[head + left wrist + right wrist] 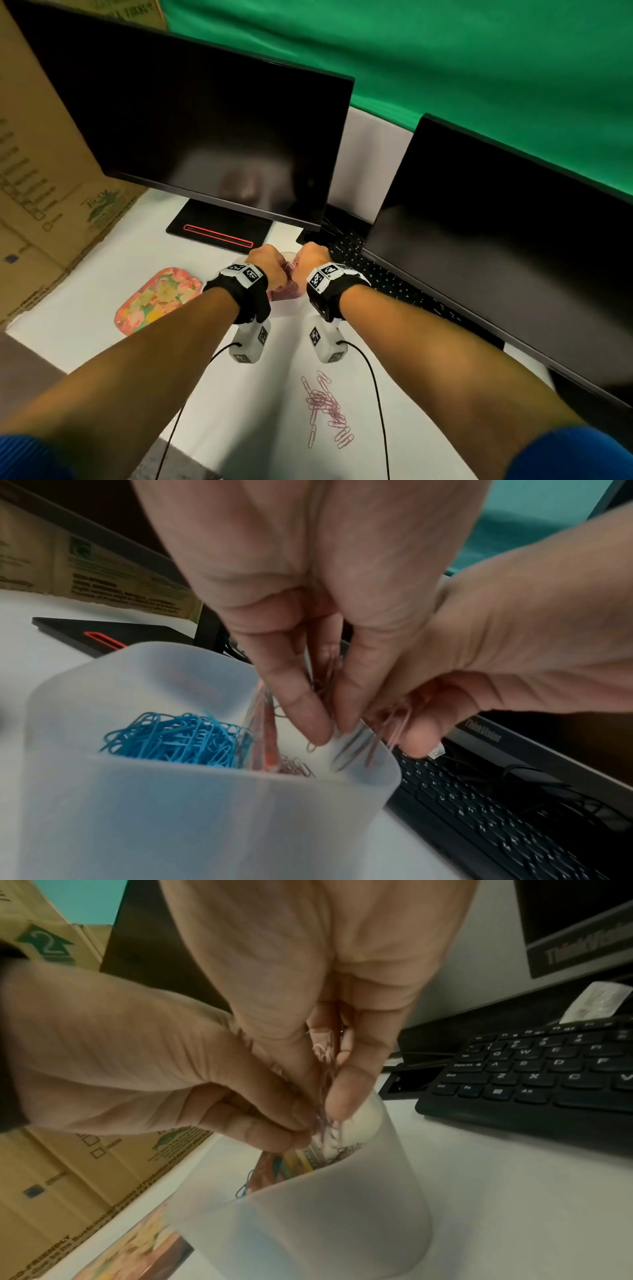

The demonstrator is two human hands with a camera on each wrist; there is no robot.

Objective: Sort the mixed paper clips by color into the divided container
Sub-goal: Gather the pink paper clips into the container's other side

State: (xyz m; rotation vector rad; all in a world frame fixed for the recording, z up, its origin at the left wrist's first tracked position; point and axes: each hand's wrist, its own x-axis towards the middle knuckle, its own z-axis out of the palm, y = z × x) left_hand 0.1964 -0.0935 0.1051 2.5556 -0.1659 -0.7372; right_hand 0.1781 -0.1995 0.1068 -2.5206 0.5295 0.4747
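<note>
i had both hands together over the frosted divided container [192, 815], which stood on the white worktop [239, 394] toward its far edge, just in front of the left monitor's stand [219, 229]. my left hand [265, 265] had its fingers [298, 710] curled down and pinching a bunch of pink paper clips [373, 731] above the container's right-hand compartment. my right hand [308, 262] met it from the other side, fingers [346, 1093] bent and pinching the same bunch, the two hands touching. through the blur i could not tell how many clips hung there.

inside the container, the left compartment held a heap of blue paper clips [178, 739]. a few pinkish clips [294, 768] lay at the bottom of the right compartment, past an orange-looking divider.

a loose pile of pink clips [327, 407] lay on the worktop near its front edge, between my forearms. a floral tray [157, 299] sat left of the container, towards the cardboard box [37, 164] at the left edge. a black keyboard [387, 281] lay on the right, partly under the right monitor [507, 240].
</note>
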